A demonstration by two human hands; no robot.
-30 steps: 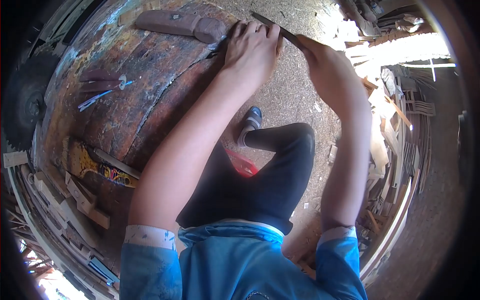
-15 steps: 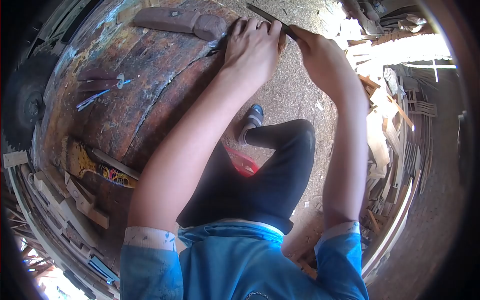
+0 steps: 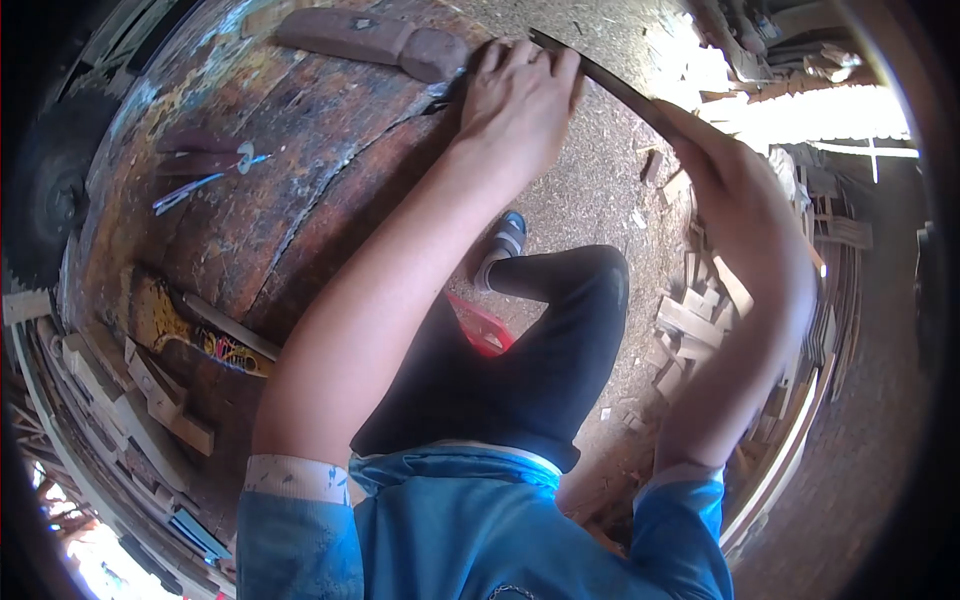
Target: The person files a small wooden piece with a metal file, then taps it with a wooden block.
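My right hand (image 3: 725, 160) is closed around the near end of a long, narrow dark blade (image 3: 625, 95); whether it is a file or a saw does not show. The blade's far end reaches past the fingers of my left hand (image 3: 522, 105). Those fingers curl down at the workbench (image 3: 350, 190) edge, and whatever they hold is hidden beneath them. Beside the left hand lies a shaped brown wooden piece (image 3: 365, 42) with a rounded end.
On the bench lie a brown object with a blue rod (image 3: 205, 175) and a yellow-and-black item (image 3: 190, 325). Wood strips (image 3: 130, 400) pile up at the left. Offcuts (image 3: 695, 320) litter the sawdust-covered floor at the right. A red object (image 3: 485, 330) shows between the legs.
My right hand has drawn back to the right and slightly down, bringing the blade with it. More of the blade shows between the hands. The left hand has shifted slightly right.
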